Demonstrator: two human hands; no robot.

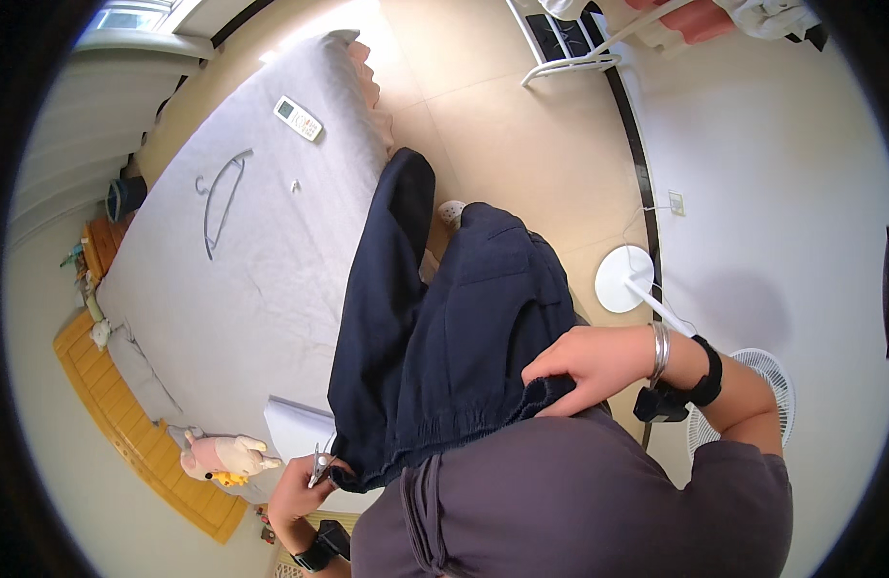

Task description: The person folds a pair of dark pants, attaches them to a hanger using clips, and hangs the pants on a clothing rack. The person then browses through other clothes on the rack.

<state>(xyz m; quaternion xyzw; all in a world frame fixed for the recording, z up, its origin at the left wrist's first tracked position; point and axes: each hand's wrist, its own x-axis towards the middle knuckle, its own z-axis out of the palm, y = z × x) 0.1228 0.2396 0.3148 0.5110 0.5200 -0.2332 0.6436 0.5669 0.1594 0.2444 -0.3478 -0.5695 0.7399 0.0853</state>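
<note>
Dark navy trousers (464, 337) with an elastic waistband hang in front of my body, legs stretching away from me. My right hand (598, 364) is closed on the right end of the waistband, fingers folded over the bunched edge. At the waistband's other end, my left hand (295, 489) pinches the fabric. A small metal clip (318, 466) stands up at the left hand's fingers; whether it bites the cloth is hard to tell. On the bed lies a grey clothes hanger (225, 204), with a small white piece (295, 186) beside it.
The bed (271, 250) with a grey sheet fills the left side, bearing a white remote control (298, 118) and a plush toy (228, 457). A white standing fan (625, 279) is by the right wall. A white rack (574, 65) stands at the far right.
</note>
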